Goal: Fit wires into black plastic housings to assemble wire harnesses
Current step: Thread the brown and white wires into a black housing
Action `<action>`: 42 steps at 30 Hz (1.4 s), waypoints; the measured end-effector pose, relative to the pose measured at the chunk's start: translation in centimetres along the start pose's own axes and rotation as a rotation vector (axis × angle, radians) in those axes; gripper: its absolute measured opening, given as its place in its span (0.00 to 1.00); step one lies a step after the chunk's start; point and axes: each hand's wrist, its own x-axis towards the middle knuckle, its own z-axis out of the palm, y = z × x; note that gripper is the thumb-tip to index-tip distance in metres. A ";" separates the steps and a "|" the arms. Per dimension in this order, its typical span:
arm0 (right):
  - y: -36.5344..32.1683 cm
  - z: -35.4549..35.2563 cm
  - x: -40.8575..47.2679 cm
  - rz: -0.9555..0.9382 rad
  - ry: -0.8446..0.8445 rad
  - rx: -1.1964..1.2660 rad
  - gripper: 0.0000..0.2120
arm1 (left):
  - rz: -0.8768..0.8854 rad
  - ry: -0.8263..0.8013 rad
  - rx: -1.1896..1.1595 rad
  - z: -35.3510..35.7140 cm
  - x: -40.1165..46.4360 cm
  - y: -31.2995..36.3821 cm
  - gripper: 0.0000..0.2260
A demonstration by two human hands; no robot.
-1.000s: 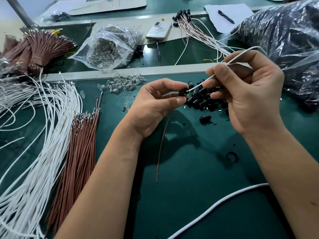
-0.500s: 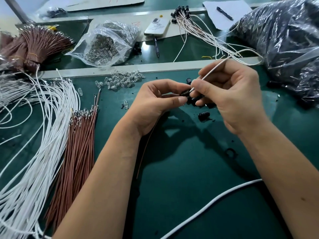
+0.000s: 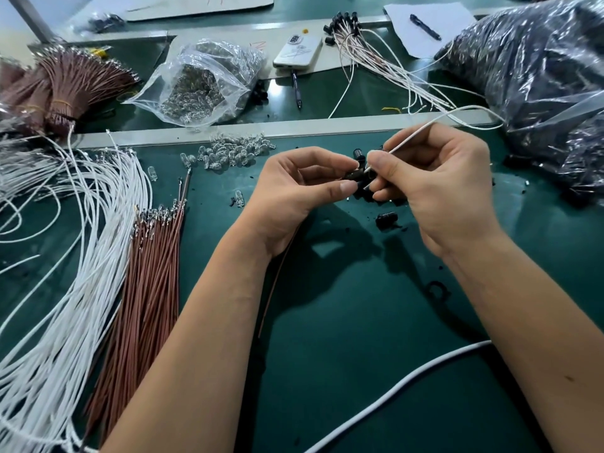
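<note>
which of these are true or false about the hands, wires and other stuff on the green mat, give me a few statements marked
1. The left hand pinches a small black plastic housing. True.
2. The right hand holds a brown wire. False: it pinches a thin white wire.
3. The clear plastic bag of small glass bulbs lies beyond the metal strip. True.
4. The white phone lies in the left hand. False: it lies on the far bench.
5. The loose bundle of brown wires lies left of the left forearm. True.
</note>
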 end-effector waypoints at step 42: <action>0.6 -0.7 0.4 0.214 -0.041 -0.011 0.07 | 0.031 0.184 0.187 1.0 0.2 -0.2 0.04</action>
